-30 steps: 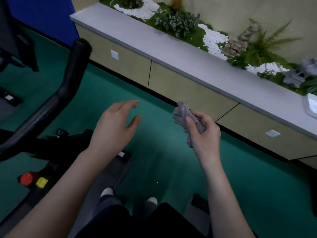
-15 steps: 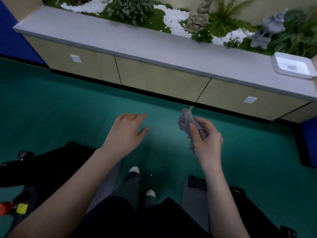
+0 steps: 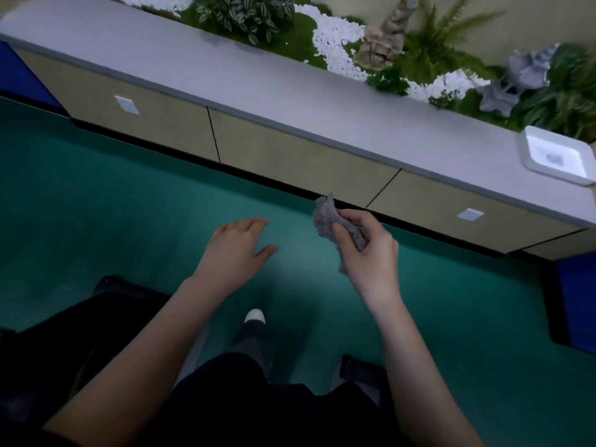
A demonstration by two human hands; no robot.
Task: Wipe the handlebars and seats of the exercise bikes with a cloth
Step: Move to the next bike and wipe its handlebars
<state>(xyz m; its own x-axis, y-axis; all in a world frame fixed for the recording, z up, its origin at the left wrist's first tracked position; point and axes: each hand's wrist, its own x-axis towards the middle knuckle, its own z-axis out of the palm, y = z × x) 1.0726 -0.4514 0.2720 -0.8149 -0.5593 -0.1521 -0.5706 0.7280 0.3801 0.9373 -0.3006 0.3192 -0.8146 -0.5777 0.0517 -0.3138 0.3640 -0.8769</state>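
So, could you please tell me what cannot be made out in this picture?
- Bike, head view: dark, cut off by the left edge; handlebars and seat not visible.
- Cloth: partly hidden inside the right hand.
- Small thing in the white tray: too small and blurred.

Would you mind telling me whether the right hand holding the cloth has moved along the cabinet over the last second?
Yes. The right hand with the grey cloth has travelled rightward along the cabinet, now nearer the white tray.

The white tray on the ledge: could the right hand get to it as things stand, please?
Probably yes: the white tray sits uncovered, with nothing between, but the right hand already grips the grey cloth.
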